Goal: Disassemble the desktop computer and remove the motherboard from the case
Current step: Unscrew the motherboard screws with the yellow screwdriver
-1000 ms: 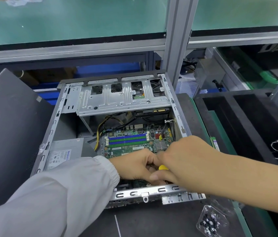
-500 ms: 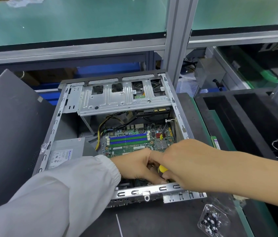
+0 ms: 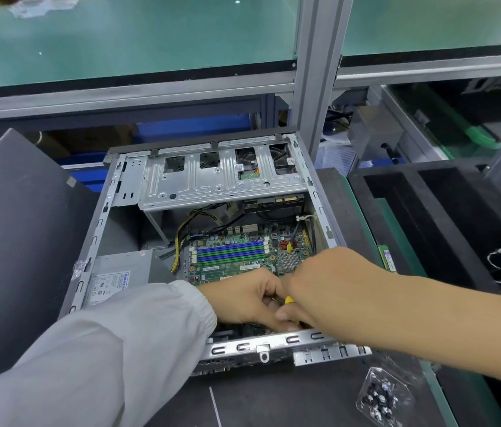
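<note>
The open grey computer case [image 3: 101, 223] lies flat with its green motherboard [image 3: 237, 260] inside, showing blue and green memory slots. A silver drive cage [image 3: 212, 180] spans the far end. My right hand [image 3: 329, 288] grips a yellow-handled screwdriver [image 3: 289, 301] low over the near part of the board. My left hand [image 3: 243, 300], in a grey sleeve, has its fingers curled beside the screwdriver, touching the right hand; what it holds is hidden. The screwdriver tip is hidden by both hands.
A power supply [image 3: 113, 282] sits in the case's left side, with yellow and black cables [image 3: 181, 238] behind it. The dark side panel [image 3: 18, 229] lies left. A clear bag of screws [image 3: 381, 396] is near right. Black foam trays [image 3: 434, 229] stand right. A metal post [image 3: 314, 72] rises behind.
Both hands stay together over the near part of the board, shifting only slightly; the view has drifted a little.
</note>
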The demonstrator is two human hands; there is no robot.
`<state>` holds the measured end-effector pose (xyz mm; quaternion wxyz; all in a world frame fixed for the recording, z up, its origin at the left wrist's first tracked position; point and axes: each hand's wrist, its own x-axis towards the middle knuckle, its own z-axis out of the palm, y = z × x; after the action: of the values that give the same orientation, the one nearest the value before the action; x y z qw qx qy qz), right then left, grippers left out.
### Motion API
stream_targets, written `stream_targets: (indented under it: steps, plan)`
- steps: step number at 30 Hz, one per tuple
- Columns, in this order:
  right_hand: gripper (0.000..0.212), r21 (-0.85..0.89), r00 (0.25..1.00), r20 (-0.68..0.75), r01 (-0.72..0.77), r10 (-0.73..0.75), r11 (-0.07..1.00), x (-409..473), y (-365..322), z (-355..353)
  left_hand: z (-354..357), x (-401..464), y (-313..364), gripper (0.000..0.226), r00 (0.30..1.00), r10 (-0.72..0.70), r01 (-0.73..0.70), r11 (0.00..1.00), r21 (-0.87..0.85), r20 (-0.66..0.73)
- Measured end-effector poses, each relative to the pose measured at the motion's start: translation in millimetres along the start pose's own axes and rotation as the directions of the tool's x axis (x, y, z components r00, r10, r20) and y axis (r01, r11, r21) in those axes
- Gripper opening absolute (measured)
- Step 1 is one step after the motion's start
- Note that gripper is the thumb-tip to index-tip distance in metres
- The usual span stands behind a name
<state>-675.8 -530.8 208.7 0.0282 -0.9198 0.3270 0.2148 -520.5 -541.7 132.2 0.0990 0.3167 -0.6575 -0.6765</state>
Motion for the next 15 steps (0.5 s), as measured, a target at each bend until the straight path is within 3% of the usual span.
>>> stream_targets:
  steps: [2,6,8,12,15]
  plan:
    - [0.024,0.027,1.000,-0.006,0.012,-0.011,1.000,0.2,0.8,2.5,1.4,-0.3,5.4,0.031,0.999,0.019,-0.019,1.000,-0.004,0.032]
    - [0.036,0.057,0.998,-0.067,0.003,0.001,0.998,-2.3,1.0,-2.0,0.9,-0.3,3.6,0.029,1.000,-0.019,0.019,1.000,-0.011,0.009]
    - [0.043,0.013,0.999,-0.034,-0.012,0.013,1.000,1.0,-1.5,-2.9,0.9,-1.6,5.0,0.039,1.000,-0.023,0.023,1.000,0.001,-0.001]
    - [0.026,0.053,1.000,-0.016,0.025,-0.024,0.998,-0.8,-0.1,0.8,1.1,-1.8,10.8,0.056,1.000,0.023,-0.022,0.999,-0.046,0.020]
    - [0.036,0.099,0.999,-0.038,0.014,-0.011,0.995,-4.6,0.8,-3.6,-0.2,-0.8,6.5,0.046,0.999,0.006,-0.005,1.000,-0.026,0.031]
